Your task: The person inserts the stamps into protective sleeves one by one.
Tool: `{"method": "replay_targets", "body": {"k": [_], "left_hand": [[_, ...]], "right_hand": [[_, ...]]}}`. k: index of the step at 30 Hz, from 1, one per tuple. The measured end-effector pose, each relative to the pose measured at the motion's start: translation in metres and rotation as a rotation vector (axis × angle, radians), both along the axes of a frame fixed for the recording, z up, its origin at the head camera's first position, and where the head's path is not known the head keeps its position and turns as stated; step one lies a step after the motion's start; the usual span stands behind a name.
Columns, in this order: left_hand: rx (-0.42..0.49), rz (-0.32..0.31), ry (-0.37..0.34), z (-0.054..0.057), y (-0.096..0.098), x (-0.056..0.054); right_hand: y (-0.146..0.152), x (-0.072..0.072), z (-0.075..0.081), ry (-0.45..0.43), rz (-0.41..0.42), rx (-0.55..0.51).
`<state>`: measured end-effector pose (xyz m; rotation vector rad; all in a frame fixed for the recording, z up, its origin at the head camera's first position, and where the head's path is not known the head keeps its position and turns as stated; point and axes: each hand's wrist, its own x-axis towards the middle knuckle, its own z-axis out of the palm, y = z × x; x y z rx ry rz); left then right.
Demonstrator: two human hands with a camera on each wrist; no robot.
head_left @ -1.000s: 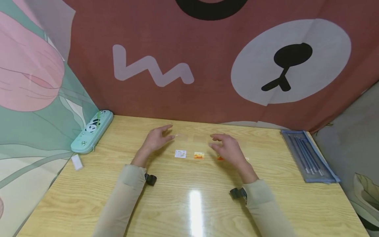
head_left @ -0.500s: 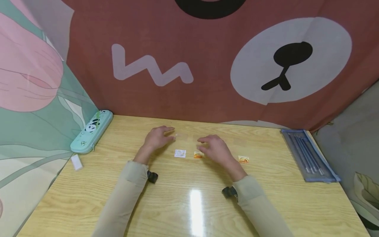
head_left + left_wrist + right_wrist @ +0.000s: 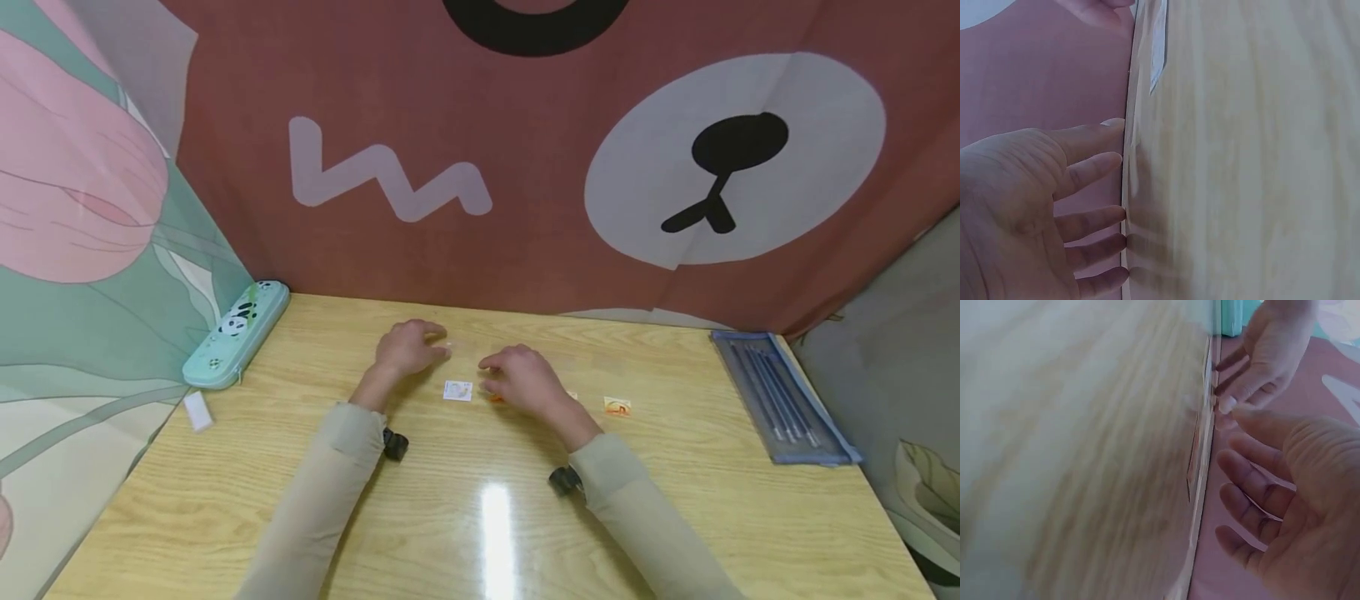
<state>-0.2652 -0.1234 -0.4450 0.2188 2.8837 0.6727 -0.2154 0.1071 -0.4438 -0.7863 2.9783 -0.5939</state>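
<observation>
Several small printed paper rectangles, like stamps, lie in a row across the wooden table. A white one (image 3: 457, 390) is leftmost, and an orange-yellow one (image 3: 617, 407) lies at the right end. Between them, my right hand (image 3: 521, 377) partly covers another orange one (image 3: 496, 397) and leaves only a sliver of a further one showing. Behind the row, my left hand (image 3: 408, 346) is held with fingers spread and nothing between them, as the left wrist view confirms. The right wrist view shows the right hand's fingers loosely bent, also holding nothing. A faint clear patch (image 3: 463, 347) shows beyond the white rectangle.
A mint panda pencil case (image 3: 236, 333) lies at the back left, with a small white block (image 3: 198, 411) in front of it. At the right edge is a blue see-through zip pouch (image 3: 780, 396) holding pencils. A brown printed cloth (image 3: 420, 258) hangs behind the table.
My right hand has moved left along the row, uncovering the rightmost orange rectangle and covering the one beside the white rectangle. My left hand has shifted slightly to the right.
</observation>
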Motion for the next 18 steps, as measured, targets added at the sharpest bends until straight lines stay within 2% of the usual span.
{"method": "replay_targets", "body": {"k": [4,7,12,18], "left_hand": [[-0.059,-0.011,0.033,0.0,0.002,-0.001],[-0.101,-0.009,0.051,-0.001,0.003,0.0],[-0.113,-0.005,0.053,0.001,0.004,0.0],[-0.111,-0.003,0.049,0.0,0.004,-0.001]], "right_hand": [[-0.002,-0.006,-0.001,-0.056,-0.017,0.013],[-0.005,-0.007,-0.003,-0.047,0.002,0.031],[-0.01,-0.007,-0.004,-0.013,0.045,0.069],[-0.014,-0.008,-0.006,-0.024,0.048,0.108]]}}
